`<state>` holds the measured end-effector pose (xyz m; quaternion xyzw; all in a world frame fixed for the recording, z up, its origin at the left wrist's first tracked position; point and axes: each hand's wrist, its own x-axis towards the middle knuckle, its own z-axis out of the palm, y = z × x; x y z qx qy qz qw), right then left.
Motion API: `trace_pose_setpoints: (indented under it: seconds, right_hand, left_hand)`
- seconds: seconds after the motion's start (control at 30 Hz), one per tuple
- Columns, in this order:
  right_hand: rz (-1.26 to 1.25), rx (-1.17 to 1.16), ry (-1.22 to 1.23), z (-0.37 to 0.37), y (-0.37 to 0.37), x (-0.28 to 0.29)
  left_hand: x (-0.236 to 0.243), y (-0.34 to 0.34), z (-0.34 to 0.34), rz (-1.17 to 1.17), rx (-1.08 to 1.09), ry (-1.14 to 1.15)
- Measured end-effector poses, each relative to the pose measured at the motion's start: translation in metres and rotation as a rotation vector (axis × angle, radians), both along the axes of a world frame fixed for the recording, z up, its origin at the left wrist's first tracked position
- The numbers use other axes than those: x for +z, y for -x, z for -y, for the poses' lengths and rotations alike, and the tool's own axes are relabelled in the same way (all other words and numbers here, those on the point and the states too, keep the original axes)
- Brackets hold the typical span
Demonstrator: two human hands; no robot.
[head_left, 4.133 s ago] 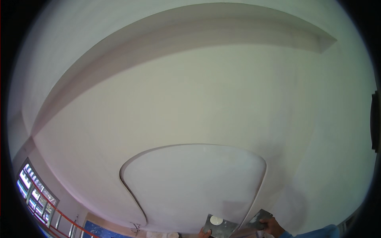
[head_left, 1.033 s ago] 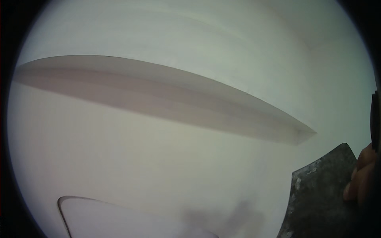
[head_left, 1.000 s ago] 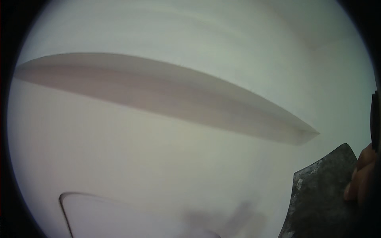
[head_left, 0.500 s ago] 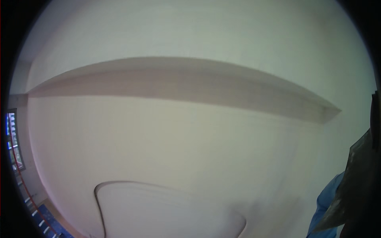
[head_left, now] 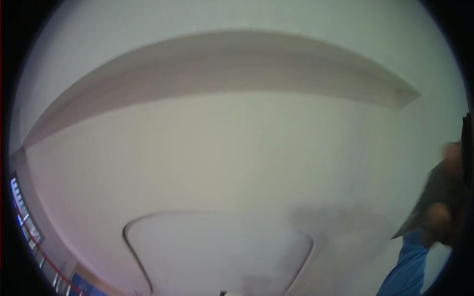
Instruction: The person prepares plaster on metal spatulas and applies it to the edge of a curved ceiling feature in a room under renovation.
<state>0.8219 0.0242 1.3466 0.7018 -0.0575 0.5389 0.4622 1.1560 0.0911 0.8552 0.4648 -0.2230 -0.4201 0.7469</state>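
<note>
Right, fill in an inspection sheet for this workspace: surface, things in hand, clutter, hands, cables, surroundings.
Surface: pale wall with a rounded-cornered panel low in view and a long shaded band above; a soft shadow falls at lower right.
Things in hand: dark flat plate at the right edge, tilted, blurred.
Clutter: small dark item cut off by the lower edge; kind unclear.
Hands: right hand, blurred, above a blue sleeve, appears to grip the plate; left hand cannot be told.
Cables: nothing seen.
Surroundings: window, red rail and blue surface, all left.
</note>
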Motion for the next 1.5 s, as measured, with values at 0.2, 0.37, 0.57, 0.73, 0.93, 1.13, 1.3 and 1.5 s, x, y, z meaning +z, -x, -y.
trace_pose_setpoints:
  seconds: [0.2,0.37,0.57,0.73,0.93,1.13,1.3,1.5]
  right_hand:
    - [0.691,0.922,-1.752,0.121,0.053,-0.263]
    - [1.105,1.116,-2.192,0.073,0.039,-0.365]
    - [1.325,1.061,-2.268,0.039,0.013,-0.417]
    - [1.436,1.018,-2.28,0.03,-0.004,-0.445]
    - [1.504,1.006,-2.323,0.013,-0.005,-0.456]
    - [1.394,1.13,-2.264,0.008,-0.019,-0.461]
    - [1.266,1.345,-2.322,0.065,-0.07,-0.312]
    - [0.948,1.6,-2.212,0.082,-0.117,-0.3]
  left_hand:
    - [-0.013,-0.014,0.027,-0.058,-0.188,0.032]
    - [0.008,0.027,0.007,-0.045,-0.209,-0.012]
    - [-0.013,-0.002,0.029,-0.034,-0.263,-0.053]
    - [-0.044,-0.032,0.044,-0.044,-0.345,-0.086]
    - [0.053,-0.001,0.041,-0.084,-0.38,0.05]
    - [0.071,-0.005,0.056,0.007,-0.318,0.148]
    - [0.098,-0.013,0.111,0.026,-0.076,0.261]
    - [0.149,-0.013,0.098,0.347,-0.011,0.29]
